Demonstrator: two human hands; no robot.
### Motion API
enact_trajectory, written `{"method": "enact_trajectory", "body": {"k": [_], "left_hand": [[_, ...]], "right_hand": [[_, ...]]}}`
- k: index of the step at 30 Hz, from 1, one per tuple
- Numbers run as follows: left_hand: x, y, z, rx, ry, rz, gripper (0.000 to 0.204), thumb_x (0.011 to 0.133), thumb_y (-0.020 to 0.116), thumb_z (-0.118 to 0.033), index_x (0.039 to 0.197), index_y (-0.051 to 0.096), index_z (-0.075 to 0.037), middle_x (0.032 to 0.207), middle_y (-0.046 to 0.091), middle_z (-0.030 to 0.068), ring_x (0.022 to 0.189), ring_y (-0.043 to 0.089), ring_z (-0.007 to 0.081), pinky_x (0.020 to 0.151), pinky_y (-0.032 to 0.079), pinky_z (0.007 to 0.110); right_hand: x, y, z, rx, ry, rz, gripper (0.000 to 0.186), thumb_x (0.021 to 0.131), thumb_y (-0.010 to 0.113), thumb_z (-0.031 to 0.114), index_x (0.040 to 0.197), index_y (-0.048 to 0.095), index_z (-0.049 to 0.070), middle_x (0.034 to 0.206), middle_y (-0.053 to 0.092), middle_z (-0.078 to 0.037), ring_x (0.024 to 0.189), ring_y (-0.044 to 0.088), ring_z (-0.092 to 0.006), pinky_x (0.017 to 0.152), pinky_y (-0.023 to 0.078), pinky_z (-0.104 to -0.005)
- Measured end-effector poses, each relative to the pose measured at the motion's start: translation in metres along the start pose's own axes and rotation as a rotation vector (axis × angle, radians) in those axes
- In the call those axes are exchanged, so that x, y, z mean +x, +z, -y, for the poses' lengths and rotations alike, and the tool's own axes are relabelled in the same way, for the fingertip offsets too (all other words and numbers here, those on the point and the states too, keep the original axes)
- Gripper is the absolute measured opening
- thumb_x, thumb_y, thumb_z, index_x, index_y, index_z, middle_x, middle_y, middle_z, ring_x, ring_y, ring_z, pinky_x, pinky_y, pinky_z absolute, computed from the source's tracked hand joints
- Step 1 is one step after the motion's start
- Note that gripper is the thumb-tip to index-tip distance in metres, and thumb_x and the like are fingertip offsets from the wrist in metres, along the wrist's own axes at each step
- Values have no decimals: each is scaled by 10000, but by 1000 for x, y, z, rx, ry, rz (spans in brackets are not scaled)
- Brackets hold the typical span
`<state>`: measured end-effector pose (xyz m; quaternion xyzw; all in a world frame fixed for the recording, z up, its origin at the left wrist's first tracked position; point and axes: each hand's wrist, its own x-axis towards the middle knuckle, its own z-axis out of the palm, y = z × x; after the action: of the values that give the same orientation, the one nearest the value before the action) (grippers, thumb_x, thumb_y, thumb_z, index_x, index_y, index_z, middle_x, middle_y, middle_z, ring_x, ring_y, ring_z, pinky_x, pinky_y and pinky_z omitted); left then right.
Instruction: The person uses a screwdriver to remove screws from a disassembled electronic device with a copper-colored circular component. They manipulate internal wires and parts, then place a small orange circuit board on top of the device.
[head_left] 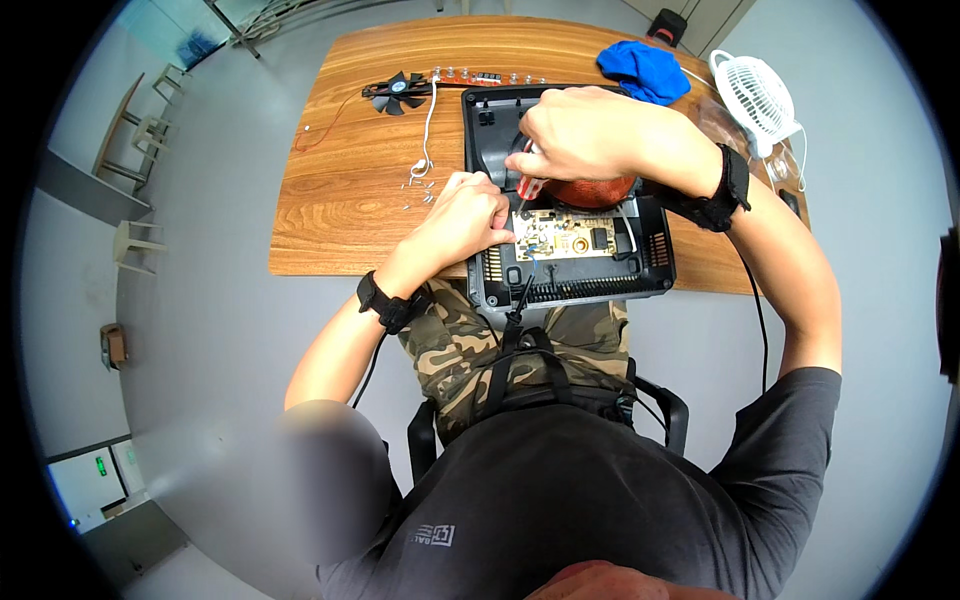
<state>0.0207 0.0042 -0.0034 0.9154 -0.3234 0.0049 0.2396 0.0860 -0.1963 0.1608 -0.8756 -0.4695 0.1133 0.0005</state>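
Nearest you, the open, black plastic rectangular housing (600, 289) overhangs the counter's (345, 205) near edge. Your left hand (466, 218) lies at its left side, fingers curled inward and thumb stretched to the left edge of the beige rectangular circuit board (575, 241) seated inside; whether that hand pinches anything, you cannot tell from this view. Your right hand (572, 132) is closed around the red-and-clear screwdriver (529, 188), which points down at the board's upper left corner. Under your right forearm sits the round copper-coloured coil (597, 192), just beyond the board. Left of the housing, small silvery pieces (419, 186) lie scattered. Farther off are the black-bladed fan (397, 94), the narrow red circuit strip (488, 78), the crumpled blue cloth (643, 73) and the white round caged fan (755, 98).
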Motion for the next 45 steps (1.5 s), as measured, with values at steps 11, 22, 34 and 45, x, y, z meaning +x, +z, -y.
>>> {"method": "enact_trajectory", "body": {"k": [11,22,34,45], "left_hand": [[1,1,0,1,8,-1,332,761,900,-284,704,641,-84,770,657,38,917,604,257,938,425,407],[-1,2,3,31,1,-1,298,773,893,-272,720,659,-96,786,672,31,943,603,253,943,424,405],[-1,1,0,-1,0,-5,290,780,892,-279,724,673,-97,789,675,20,940,602,248,948,421,404],[1,-2,-3,11,-15,12,311,767,902,-285,716,659,-97,780,674,31,933,606,253,927,426,406]], "right_hand": [[-9,10,-9,184,-51,-110,450,904,677,322,1141,507,-21,1027,669,-242,993,664,-477,838,536,-532],[6,25,-13,-58,-154,-191,447,1037,619,418,965,661,-21,785,684,-222,776,711,-446,687,587,-496],[0,15,-5,46,-96,-75,418,985,684,295,1219,598,-41,1018,700,-270,904,718,-465,791,582,-527],[-4,24,-2,70,-7,-210,397,934,731,289,1142,595,-19,1050,689,-237,974,717,-436,813,579,-506]]}}
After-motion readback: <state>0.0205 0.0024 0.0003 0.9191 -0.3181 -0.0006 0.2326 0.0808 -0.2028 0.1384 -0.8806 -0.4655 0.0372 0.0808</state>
